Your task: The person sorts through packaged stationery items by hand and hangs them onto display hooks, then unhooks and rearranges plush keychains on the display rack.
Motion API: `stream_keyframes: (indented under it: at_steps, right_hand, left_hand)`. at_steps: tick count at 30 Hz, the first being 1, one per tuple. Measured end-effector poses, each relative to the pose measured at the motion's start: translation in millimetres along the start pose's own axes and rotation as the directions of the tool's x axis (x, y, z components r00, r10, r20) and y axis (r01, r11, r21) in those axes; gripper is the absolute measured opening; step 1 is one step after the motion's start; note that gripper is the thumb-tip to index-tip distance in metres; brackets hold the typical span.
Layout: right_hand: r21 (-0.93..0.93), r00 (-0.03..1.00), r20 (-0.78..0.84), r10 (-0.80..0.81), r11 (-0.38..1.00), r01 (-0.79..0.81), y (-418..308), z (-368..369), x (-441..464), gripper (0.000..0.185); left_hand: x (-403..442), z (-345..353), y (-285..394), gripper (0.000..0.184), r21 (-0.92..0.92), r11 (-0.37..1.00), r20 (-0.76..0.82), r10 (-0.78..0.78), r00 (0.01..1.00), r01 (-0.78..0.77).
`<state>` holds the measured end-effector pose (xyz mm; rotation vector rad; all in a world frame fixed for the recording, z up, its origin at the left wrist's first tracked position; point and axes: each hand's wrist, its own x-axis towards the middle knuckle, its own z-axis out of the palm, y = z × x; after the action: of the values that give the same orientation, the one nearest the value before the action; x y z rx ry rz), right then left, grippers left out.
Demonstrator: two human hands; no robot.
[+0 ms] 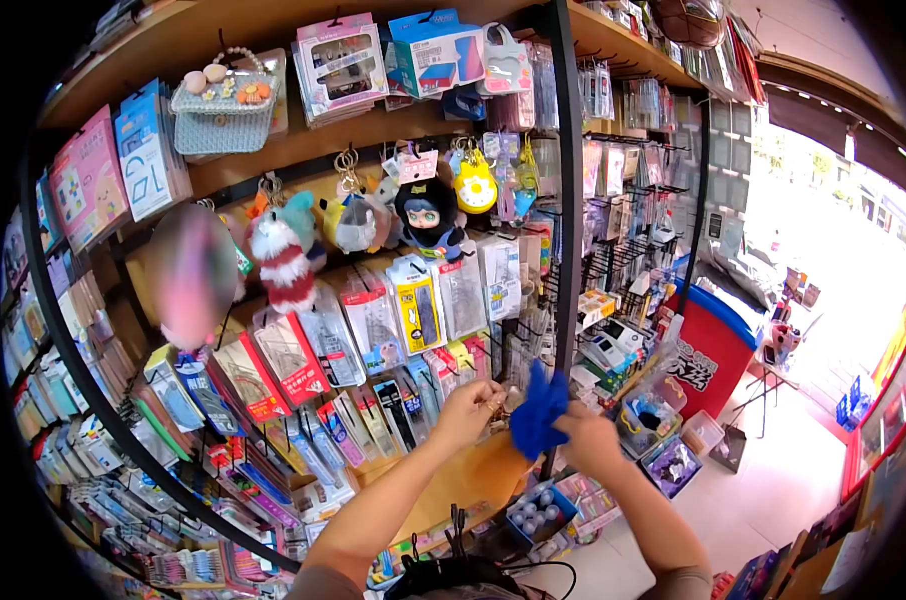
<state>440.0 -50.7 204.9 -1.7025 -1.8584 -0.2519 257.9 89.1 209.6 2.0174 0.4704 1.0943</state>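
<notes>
My right hand (590,440) is closed on a bright blue, soft-looking cloth (540,415) with uneven, pointed edges. My left hand (470,410) is to the left of the cloth, its fingertips pinched together near something small and gold-coloured that is too small to name. Both hands are in front of the lower shelf rack. Above them hang plush keychains, among them a black-hooded doll (428,220), a yellow clock-like charm (475,185) and a red-and-white furry plush (281,260). Packaged stationery (420,305) hangs behind my left hand.
A black rack post (570,200) rises just beyond my right hand. Below stand a blue box of pale balls (541,515) and a bin of purple items (671,465). A red-and-blue freezer-like case (718,350) stands at right, near the bright shop entrance.
</notes>
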Motion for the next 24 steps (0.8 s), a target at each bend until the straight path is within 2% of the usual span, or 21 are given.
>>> stream_keyframes:
  at_steps: [2, 3, 4, 5, 6, 7, 9, 10, 11, 12, 13, 15, 16, 17, 18, 19, 20, 21, 22, 23, 24]
  right_hand:
    - [0.121, 0.968, -0.176, 0.178, 0.980, -0.158, 27, -6, 2, 0.029]
    - [0.289, 0.891, -0.263, 0.370, 0.911, -0.293, 39, -9, 6, 0.030]
    - [0.408, 0.820, -0.357, 0.448, 0.864, -0.295, 35, -25, 17, 0.028]
    - [0.790, 0.689, -0.116, 0.715, 0.487, -0.373, 26, -46, 20, 0.026]
    - [0.845, 0.652, -0.340, 0.678, 0.525, -0.105, 20, -52, 25, 0.024]
    - [0.884, 0.549, -0.426, 0.719, 0.460, 0.084, -14, -71, 30, 0.024]
    - [0.823, 0.599, -0.528, 0.602, 0.537, 0.186, -48, -76, 24, 0.023]
    - [0.788, 0.661, -0.461, 0.592, 0.616, -0.002, -29, -16, 10, 0.023]
    - [0.638, 0.812, -0.439, 0.384, 0.770, -0.020, -28, 11, 8, 0.025]
    - [0.469, 0.910, -0.387, 0.151, 0.882, 0.053, -27, 38, 6, 0.028]
    - [0.235, 0.922, -0.231, -0.309, 0.902, 0.361, -41, 30, 14, 0.033]
    - [0.283, 1.000, -0.004, -0.018, 0.959, 0.018, -15, 29, 7, 0.032]
    - [0.282, 0.986, 0.110, 0.123, 0.948, -0.149, -6, 22, 8, 0.031]
    - [0.103, 0.935, 0.177, 0.307, 0.939, -0.328, 2, 10, 6, 0.032]
    - [0.102, 0.926, 0.053, 0.373, 0.921, -0.377, 35, 23, -1, 0.030]
    - [0.084, 0.863, 0.057, 0.502, 0.859, -0.505, 43, 8, -2, 0.035]
    - [0.243, 0.820, -0.128, 0.558, 0.819, -0.519, 78, 24, -13, 0.041]
    - [0.494, 0.636, 0.067, 0.769, 0.528, -0.691, 50, -27, -2, 0.043]
    - [0.629, 0.639, -0.109, 0.761, 0.551, -0.549, 59, -39, -4, 0.047]
    - [0.596, 0.583, -0.350, 0.734, 0.654, -0.466, 61, -55, -7, 0.051]
    - [0.794, 0.584, -0.457, 0.671, 0.603, -0.072, 43, -80, -9, 0.051]
  left_hand:
    - [-2, -7, 5, 0.022, -0.083, 0.997, 0.023, -0.008, 1.000, 0.010]
    - [-3, -10, 9, 0.021, -0.127, 0.992, 0.033, -0.011, 0.999, 0.015]
    - [-2, -13, 11, 0.021, 0.056, 0.994, 0.051, 0.092, 0.995, -0.094]
    - [-3, -14, 13, 0.021, 0.057, 0.995, 0.069, 0.076, 0.995, -0.080]
    - [-4, -14, 15, 0.021, 0.058, 0.996, 0.090, 0.059, 0.994, -0.065]
    - [-5, -12, 16, 0.021, 0.059, 0.997, 0.115, 0.043, 0.992, -0.050]
    - [-7, -4, 18, 0.017, -0.028, 0.994, 0.044, -0.104, 0.994, 0.105]
    - [-6, -1, 30, 0.015, -0.074, 0.978, 0.030, -0.193, 0.981, 0.195]
    - [-6, 1, 36, 0.013, -0.123, 0.953, 0.020, -0.278, 0.960, 0.278]
    - [-4, 6, -8, 0.012, -0.009, 1.000, -0.079, 0.016, 0.997, -0.017]
    - [4, -6, -4, 0.012, 0.036, 0.999, 0.010, 0.031, 0.999, -0.031]
    - [-6, -4, 17, 0.013, -0.126, 0.852, 0.048, -0.506, 0.861, 0.508]
    - [-2, -10, -7, 0.015, -0.034, 0.849, -0.029, -0.528, 0.849, 0.527]
    - [-5, -14, -28, 0.018, -0.312, 0.778, -0.047, -0.586, 0.809, 0.546]
    - [-3, -21, -25, 0.017, -0.362, 0.732, -0.053, -0.634, 0.772, 0.577]
    - [-2, -29, -24, 0.016, -0.417, 0.684, -0.057, -0.677, 0.734, 0.598]
    - [0, -34, -23, 0.014, -0.442, 0.634, -0.013, -0.712, 0.702, 0.634]
    - [1, -37, -23, 0.013, -0.480, 0.615, -0.007, -0.716, 0.698, 0.625]
    - [1, -40, -23, 0.013, -0.516, 0.595, -0.001, -0.721, 0.693, 0.617]
    - [0, -43, -24, 0.013, -0.547, 0.573, 0.006, -0.726, 0.687, 0.611]
    - [0, -44, -27, 0.013, -0.552, 0.579, -0.016, -0.727, 0.687, 0.600]
